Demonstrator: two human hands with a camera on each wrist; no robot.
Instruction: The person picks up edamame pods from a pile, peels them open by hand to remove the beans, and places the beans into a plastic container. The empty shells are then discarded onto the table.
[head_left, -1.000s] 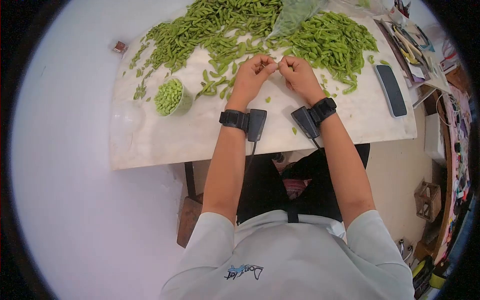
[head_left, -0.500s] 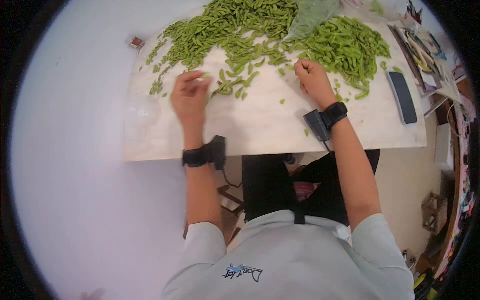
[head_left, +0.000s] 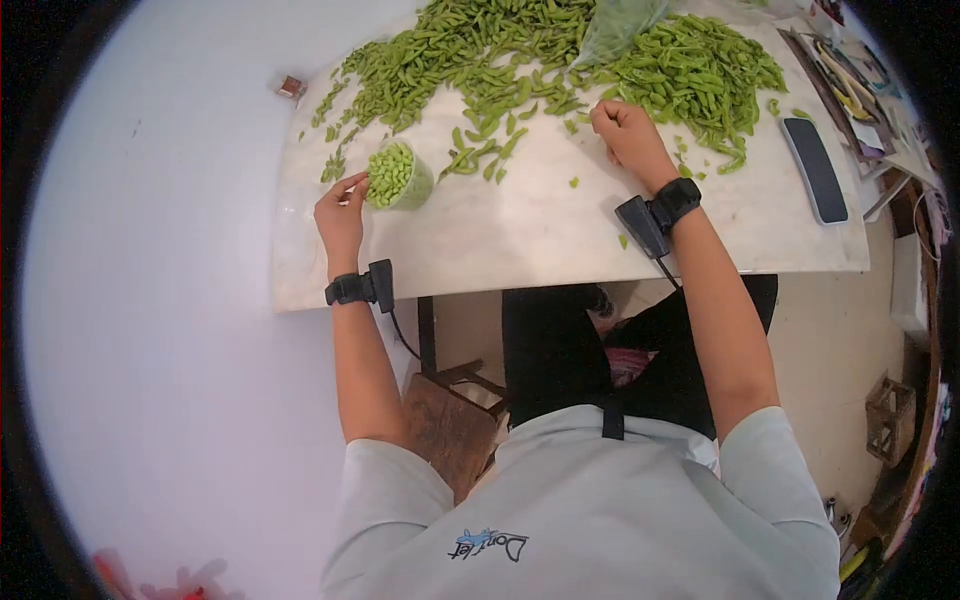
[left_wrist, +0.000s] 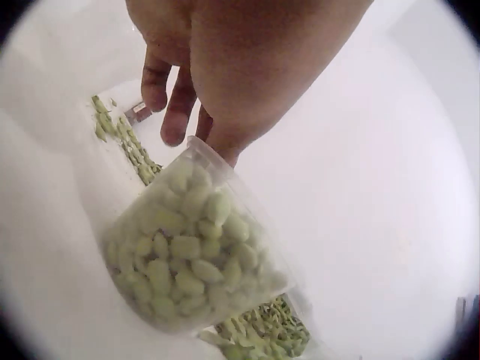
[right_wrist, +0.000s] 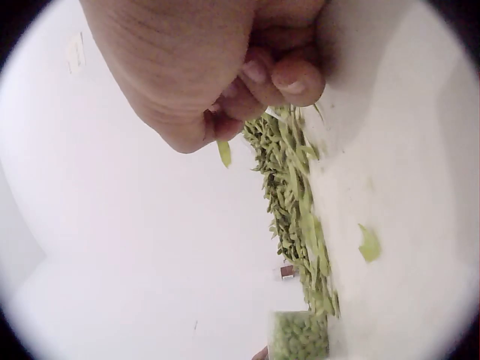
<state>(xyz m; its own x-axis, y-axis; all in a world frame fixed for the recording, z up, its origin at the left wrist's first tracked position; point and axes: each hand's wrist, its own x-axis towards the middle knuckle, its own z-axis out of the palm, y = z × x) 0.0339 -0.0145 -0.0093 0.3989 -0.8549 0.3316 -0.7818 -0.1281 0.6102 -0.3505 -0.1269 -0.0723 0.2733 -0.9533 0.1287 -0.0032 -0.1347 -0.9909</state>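
Note:
At the left of the head view, my left hand is at the rim of a clear cup full of shelled green beans. The left wrist view shows its fingers loosely extended beside the rim, the tips partly hidden behind it. My right hand is over the table below the pod heaps, its fingers curled. In the right wrist view, a green pod piece sticks out from the right hand's pinched fingertips.
A wide heap of pods spreads along the back, with a second heap at right and a plastic bag between. A phone lies near the right edge. Loose pods lie between the hands.
My left hand has left the right hand's side and moved left to the cup, its fingers loosening. The right hand remains near the heaps. The head view has shifted slightly.

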